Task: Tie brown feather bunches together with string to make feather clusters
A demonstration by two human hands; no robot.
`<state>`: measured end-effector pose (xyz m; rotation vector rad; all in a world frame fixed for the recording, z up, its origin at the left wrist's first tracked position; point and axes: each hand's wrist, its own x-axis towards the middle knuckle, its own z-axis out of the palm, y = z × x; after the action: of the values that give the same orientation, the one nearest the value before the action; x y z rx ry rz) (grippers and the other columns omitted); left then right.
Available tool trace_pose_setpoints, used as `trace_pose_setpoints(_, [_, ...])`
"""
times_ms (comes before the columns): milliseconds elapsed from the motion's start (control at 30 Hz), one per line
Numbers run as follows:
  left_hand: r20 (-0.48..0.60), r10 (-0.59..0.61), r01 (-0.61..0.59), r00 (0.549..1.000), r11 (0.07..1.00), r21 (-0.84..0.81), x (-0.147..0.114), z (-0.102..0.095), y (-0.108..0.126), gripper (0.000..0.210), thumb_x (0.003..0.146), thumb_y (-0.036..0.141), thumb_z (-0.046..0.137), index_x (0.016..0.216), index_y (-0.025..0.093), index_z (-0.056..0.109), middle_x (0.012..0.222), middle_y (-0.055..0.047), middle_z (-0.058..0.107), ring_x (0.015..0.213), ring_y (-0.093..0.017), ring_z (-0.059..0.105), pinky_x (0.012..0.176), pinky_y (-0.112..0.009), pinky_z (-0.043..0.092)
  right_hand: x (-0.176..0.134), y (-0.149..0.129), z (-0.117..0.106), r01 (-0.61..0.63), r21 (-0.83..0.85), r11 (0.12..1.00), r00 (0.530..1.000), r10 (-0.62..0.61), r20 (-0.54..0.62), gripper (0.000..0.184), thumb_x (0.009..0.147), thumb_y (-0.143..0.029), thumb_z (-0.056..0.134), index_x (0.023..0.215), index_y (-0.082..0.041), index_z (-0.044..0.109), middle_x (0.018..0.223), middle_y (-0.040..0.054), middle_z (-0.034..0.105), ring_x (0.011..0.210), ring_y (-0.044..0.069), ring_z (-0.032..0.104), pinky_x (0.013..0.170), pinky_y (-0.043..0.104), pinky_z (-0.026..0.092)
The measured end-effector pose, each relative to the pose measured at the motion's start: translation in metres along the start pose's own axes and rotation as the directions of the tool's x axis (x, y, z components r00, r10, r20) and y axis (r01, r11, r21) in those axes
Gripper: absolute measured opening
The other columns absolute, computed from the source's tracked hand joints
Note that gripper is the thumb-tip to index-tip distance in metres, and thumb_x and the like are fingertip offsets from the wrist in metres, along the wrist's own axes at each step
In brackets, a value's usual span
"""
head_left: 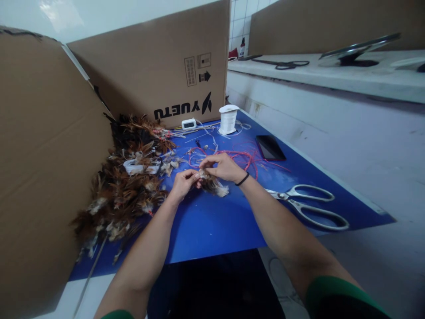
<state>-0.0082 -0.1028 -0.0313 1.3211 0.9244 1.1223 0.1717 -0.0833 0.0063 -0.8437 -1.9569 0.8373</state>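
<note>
A small bunch of brown and white feathers [212,185] is held over the blue tabletop [212,226]. My left hand [185,184] pinches the bunch's bound end between thumb and fingers. From above, my right hand [222,166], with a black band at the wrist, closes its fingertips on the same end. Whether a thread lies between the fingers is too small to make out. Behind my right hand lies a tangle of red cord [244,155]. A large heap of brown feathers [124,186] spreads to the left of my left hand.
Metal scissors [310,206] lie to the right, near my right forearm. A white spool [228,119], a small white device [189,124] and a dark phone [270,148] sit farther back. Cardboard panels [149,66] stand behind and at left. A ledge [308,68] runs along the right.
</note>
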Motion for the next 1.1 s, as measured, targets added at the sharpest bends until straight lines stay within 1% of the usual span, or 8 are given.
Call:
trace_pose_setpoints(133, [-0.018,0.012,-0.013,1.0,0.999,-0.046,0.002,-0.005,-0.003,0.026,0.066,0.036,0.073,0.072,0.012,0.066,0.061,-0.002,0.064,0.048,-0.01,0.056,0.052,-0.023,0.046,-0.001,-0.009,-0.007,-0.019,0.212,0.977,0.996,0.036,-0.077,0.02,0.068,-0.026,0.067,0.086,-0.016,0.067,0.085,0.0038,0.069,0.077,0.014,0.062,0.072,0.028,0.049])
trace_pose_setpoints(267, [-0.041,-0.001,-0.005,0.999,0.989,-0.149,0.004,-0.009,-0.003,0.027,0.063,0.034,0.075,0.072,0.012,0.063,0.062,-0.002,0.064,0.048,-0.008,0.056,0.052,-0.022,0.046,0.001,-0.009,-0.01,-0.024,0.319,0.948,0.966,0.104,-0.236,0.024,0.067,-0.033,0.07,0.083,-0.016,0.066,0.082,0.0039,0.068,0.074,0.014,0.062,0.071,0.029,0.05])
trace_pose_setpoints(500, [-0.049,0.02,-0.034,0.999,0.952,-0.304,0.004,-0.015,-0.003,0.029,0.063,0.034,0.076,0.067,0.013,0.056,0.062,-0.001,0.061,0.051,-0.007,0.054,0.052,-0.02,0.044,0.008,0.011,-0.002,-0.13,0.289,0.948,0.9,0.236,-0.367,0.018,0.066,-0.029,0.067,0.076,-0.015,0.064,0.067,0.0017,0.064,0.062,0.013,0.058,0.06,0.027,0.046])
trace_pose_setpoints(600, [-0.091,0.03,-0.061,0.995,0.931,-0.359,0.005,-0.017,-0.002,0.029,0.062,0.03,0.077,0.065,0.014,0.053,0.064,0.0,0.06,0.052,-0.006,0.053,0.05,-0.019,0.043,0.008,0.015,0.001,-0.12,0.102,0.987,0.953,0.144,-0.267,0.016,0.069,-0.03,0.064,0.076,-0.016,0.066,0.07,0.0018,0.066,0.064,0.013,0.057,0.064,0.027,0.046])
trace_pose_setpoints(700, [-0.142,0.03,-0.086,0.989,0.909,-0.408,0.006,-0.018,0.0,0.03,0.062,0.029,0.078,0.064,0.015,0.05,0.065,0.001,0.058,0.053,-0.005,0.052,0.049,-0.018,0.042,0.004,0.015,0.004,-0.058,-0.08,0.995,0.998,0.056,-0.026,0.014,0.068,-0.027,0.066,0.077,-0.017,0.069,0.075,0.0026,0.068,0.07,0.014,0.059,0.069,0.027,0.045])
trace_pose_setpoints(867, [-0.251,0.003,-0.126,0.968,0.871,-0.474,0.009,-0.02,0.003,0.026,0.065,0.025,0.076,0.065,0.016,0.052,0.066,0.003,0.056,0.052,-0.003,0.049,0.048,-0.015,0.04,0.0,0.014,0.007,-0.049,-0.329,0.943,0.944,0.151,0.292,0.013,0.064,-0.012,0.064,0.073,-0.019,0.072,0.071,0.0013,0.069,0.066,0.015,0.061,0.063,0.024,0.041])
trace_pose_setpoints(967, [-0.319,-0.015,-0.163,0.948,0.836,-0.524,0.01,-0.021,0.005,0.024,0.067,0.022,0.074,0.065,0.016,0.052,0.066,0.003,0.057,0.05,-0.002,0.048,0.047,-0.013,0.039,0.0,0.012,0.007,-0.05,-0.408,0.912,0.931,0.191,0.312,0.015,0.069,-0.012,0.058,0.075,-0.018,0.071,0.071,0.0017,0.069,0.064,0.014,0.061,0.062,0.023,0.04])
trace_pose_setpoints(1100, [-0.372,-0.038,-0.194,0.927,0.802,-0.565,0.012,-0.023,0.007,0.02,0.069,0.019,0.073,0.065,0.014,0.054,0.064,0.002,0.057,0.049,-0.002,0.046,0.045,-0.012,0.038,0.0,0.011,0.003,-0.034,-0.488,0.872,0.983,0.116,0.139,0.02,0.074,-0.01,0.053,0.081,-0.017,0.071,0.08,0.0027,0.071,0.071,0.013,0.062,0.068,0.022,0.041])
